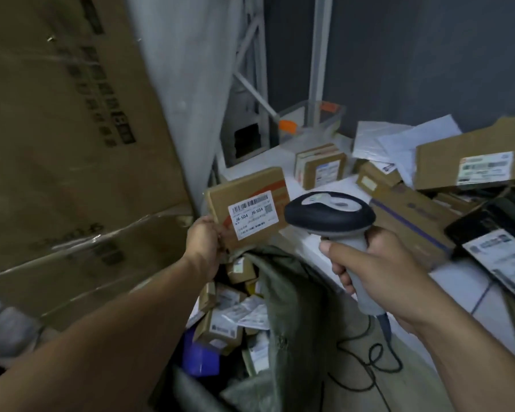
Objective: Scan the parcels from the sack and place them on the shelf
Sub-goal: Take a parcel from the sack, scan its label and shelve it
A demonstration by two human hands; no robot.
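My left hand (204,243) grips a small brown cardboard parcel (247,185) by its lower left corner, holding it above the sack with its white barcode label facing me. My right hand (381,272) grips the grey handle of a barcode scanner (329,214), whose dark head points toward the parcel's label from the right. Below both hands stands an open olive-green sack (286,295) holding several small boxes and labelled packets.
A white shelf surface (318,245) to the right carries several cardboard parcels (321,166), white envelopes (381,138) and a black packet (494,221). Big taped cartons (63,138) fill the left. The scanner's black cable (369,361) coils on the floor. A clear bin (312,120) sits behind.
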